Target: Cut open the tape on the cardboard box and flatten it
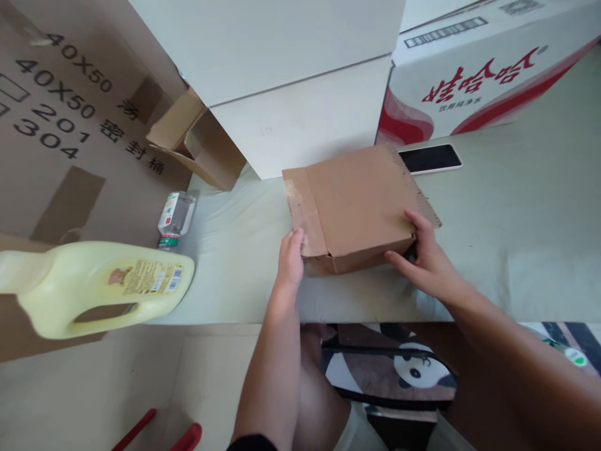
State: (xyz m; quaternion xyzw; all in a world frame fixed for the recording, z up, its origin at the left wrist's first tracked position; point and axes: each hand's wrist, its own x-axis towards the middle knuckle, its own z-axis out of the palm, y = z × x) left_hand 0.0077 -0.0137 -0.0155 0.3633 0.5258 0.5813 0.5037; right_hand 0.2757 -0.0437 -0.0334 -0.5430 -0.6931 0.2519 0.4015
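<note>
A small brown cardboard box (361, 200) sits in front of me on the pale green cloth, its top panel lying over it and flaps jutting out at the left and right. My left hand (290, 260) grips the box's left front corner, thumb up against the flap and the other fingers hidden behind it. At the right front corner, my right hand (425, 260) holds the box, with the thumb on the front side and the index finger by the top's right edge. Its remaining fingers are partly out of sight.
Behind the box stand white boxes (300, 119) and a red-and-white carton (460, 88). A phone (432, 159) lies beside it. To the left are an opened small carton (211, 144), a clear bottle (176, 216), a yellow jug (107, 279) and a large printed carton (89, 156).
</note>
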